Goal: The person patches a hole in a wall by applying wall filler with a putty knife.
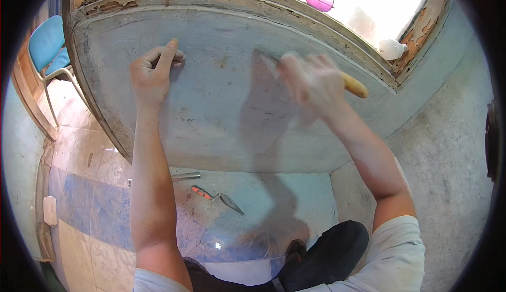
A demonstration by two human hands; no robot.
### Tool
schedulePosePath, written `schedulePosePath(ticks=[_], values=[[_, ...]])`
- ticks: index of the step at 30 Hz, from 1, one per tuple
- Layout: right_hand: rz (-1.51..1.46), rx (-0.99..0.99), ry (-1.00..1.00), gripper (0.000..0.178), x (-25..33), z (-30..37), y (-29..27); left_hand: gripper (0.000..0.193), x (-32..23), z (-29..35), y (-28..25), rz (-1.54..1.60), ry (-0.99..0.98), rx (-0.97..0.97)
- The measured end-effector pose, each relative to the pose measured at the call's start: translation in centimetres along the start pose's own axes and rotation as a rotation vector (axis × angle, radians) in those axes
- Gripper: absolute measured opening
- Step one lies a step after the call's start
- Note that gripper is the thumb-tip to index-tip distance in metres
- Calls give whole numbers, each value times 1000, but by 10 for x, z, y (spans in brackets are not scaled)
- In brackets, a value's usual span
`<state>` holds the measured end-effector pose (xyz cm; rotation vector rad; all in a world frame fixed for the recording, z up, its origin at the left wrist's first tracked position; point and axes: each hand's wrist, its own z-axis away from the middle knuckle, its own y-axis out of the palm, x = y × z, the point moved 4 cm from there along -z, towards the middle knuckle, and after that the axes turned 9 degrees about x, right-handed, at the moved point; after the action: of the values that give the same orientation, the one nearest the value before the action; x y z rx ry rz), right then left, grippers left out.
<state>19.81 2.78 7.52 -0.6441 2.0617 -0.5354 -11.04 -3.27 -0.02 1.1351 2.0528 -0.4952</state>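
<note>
Yellow-handled tool (pixel 356 86): in right hand (pixel 313 83), fingers wrapped round it | Long axis: slants across wall (pixel 211 115), handle end lower right, far end blurred, toward upper left | Left hand (pixel 157 73): well apart, fingers curled, thumb up; cannot tell whether it pinches anything

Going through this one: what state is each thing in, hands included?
Left hand, fingers curled, thumb extended
Right hand, closed round a tool, blurred
Yellow-handled tool, held
Trowel, lying on the floor
Metal tube, on the floor
Blue chair, upright
Pink-lensed glasses, not worn
Bulb, on its side
Window frame, chipped
</note>
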Motion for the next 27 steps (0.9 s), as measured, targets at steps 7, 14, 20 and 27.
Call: schedulePosePath(ticks=[7,14,20,27], values=[[-41,67,-131,14,16,9,11,35,-3,2,-8,-11,3,-6],[-23,-12,-53,17,7,8,7,35,-5,-1,-2,-21,21,-16],[-69,-112,95,24,2,10,4,34,-11,0,0,-36,0,-6],[-69,-59,65,22,5,13,0,32,-5,-1,2,-11,-1,-6]])
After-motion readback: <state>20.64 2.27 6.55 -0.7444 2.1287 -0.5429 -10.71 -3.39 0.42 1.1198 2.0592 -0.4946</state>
